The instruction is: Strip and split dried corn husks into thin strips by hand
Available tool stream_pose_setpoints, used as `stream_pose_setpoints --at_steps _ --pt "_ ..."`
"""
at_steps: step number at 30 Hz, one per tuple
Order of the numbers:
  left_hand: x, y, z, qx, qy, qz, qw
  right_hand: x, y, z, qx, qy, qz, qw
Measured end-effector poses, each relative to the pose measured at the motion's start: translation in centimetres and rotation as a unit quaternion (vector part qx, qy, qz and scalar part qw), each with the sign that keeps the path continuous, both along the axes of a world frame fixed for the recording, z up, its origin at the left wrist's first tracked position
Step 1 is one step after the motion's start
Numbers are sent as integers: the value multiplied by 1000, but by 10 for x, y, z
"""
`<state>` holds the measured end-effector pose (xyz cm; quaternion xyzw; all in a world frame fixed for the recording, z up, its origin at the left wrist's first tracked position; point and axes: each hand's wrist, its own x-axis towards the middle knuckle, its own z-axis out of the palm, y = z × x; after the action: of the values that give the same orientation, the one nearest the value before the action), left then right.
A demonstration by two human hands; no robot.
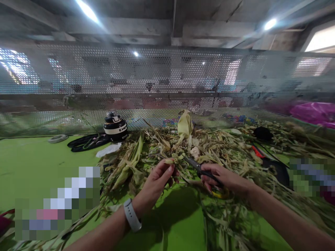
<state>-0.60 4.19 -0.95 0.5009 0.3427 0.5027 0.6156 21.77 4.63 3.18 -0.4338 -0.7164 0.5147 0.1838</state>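
Note:
My left hand (163,174), with a white band on its wrist, is closed in a pinch on a small pale green plant piece (171,161). Its thumb and forefinger press together near the tip. Black-handled scissors (194,163) are gripped in my right hand (216,177), their blades pointing up and left toward that piece. Whether the blades touch it I cannot tell. Around and behind both hands lies a heap of dried, yellow-green leaves and stalks (157,143). A larger pale husk-like leaf (185,124) stands up from the heap.
A perforated metal panel (157,80) rises behind the green table (178,212). At left stand a black and white bottle (115,127), a black pouch (87,142), a white tissue (108,150) and a coil (57,138). A purple plastic bag (315,113) lies far right.

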Motion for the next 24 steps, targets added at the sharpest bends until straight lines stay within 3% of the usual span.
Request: stream_pose_setpoints --at_steps 8,17,24 --pt "1 -1 -1 -36 4 -40 999 -3 -1 1 -9 -4 0 1000" --pt "0 1 1 -25 21 -87 996 -3 -1 0 -21 -12 -26 999" --pt "-1 3 2 -12 58 -77 995 -1 2 -7 -14 -15 -27 999"
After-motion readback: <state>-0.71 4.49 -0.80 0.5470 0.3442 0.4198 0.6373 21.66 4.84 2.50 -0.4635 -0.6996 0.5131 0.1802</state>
